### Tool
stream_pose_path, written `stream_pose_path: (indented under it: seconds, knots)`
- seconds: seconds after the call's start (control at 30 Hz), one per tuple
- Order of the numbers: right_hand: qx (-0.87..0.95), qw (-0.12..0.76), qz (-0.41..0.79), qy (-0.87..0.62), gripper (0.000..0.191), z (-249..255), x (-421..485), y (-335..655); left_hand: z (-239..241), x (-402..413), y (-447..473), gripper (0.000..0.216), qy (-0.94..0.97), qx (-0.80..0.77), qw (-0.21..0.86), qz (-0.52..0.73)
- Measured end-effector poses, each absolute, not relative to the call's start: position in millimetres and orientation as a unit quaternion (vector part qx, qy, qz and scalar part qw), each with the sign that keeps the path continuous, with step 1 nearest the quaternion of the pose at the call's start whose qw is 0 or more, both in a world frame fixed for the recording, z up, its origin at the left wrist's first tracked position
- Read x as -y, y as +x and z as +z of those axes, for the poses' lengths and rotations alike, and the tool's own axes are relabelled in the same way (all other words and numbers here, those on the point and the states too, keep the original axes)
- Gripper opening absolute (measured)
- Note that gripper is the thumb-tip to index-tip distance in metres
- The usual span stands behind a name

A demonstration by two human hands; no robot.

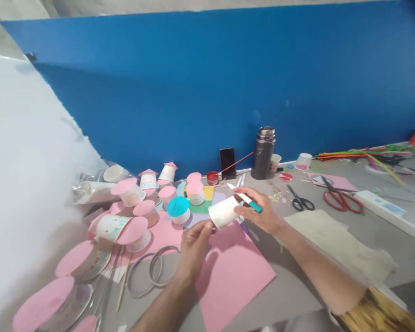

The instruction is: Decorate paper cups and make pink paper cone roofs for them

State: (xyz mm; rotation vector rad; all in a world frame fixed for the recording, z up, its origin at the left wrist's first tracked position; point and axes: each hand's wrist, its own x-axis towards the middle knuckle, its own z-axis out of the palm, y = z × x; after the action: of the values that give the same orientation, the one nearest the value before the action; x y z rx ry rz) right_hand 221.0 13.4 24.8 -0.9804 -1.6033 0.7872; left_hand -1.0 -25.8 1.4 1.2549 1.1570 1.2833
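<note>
A white paper cup (223, 212) lies on its side in the air above a pink paper sheet (235, 272), with faint greenish marks on its wall. My left hand (196, 244) pinches the cup at its left end. My right hand (261, 213) grips a white marker (241, 195) with a teal end, and its fingers also touch the cup's right end. The marker slants across behind the cup, its teal end towards the lower right. Left of my hands stands a cup with a blue paper disc (178, 207) on top.
Several cups with pink paper tops (144, 208) crowd the left side. Two grey rings (161, 267) lie near my left forearm. Further back stand a phone (227, 162) and a dark flask (263, 154). Black scissors (301, 202), red-handled scissors (342, 201) and a crumpled cloth-like sheet (342, 240) lie right.
</note>
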Motion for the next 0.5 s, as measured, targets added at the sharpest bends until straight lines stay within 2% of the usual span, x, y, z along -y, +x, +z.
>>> stream_pose_path:
  seconds: [0.2,0.37,0.5]
  knots:
    - [0.707,0.495,0.288,-0.415,0.053,33.8,-9.7,215.1,3.7,15.1,-4.4,0.049,0.388,-0.448,0.593,0.545]
    - [0.716,0.492,0.283,-0.407,0.058,41.7,-8.8,214.3,7.3,10.5,-3.8,0.043,0.368,-0.449,0.614,0.536]
    - [0.751,0.427,0.259,-0.432,0.096,54.7,-7.4,230.0,13.8,6.7,-0.1,0.026,0.272,-0.452,0.629,0.571]
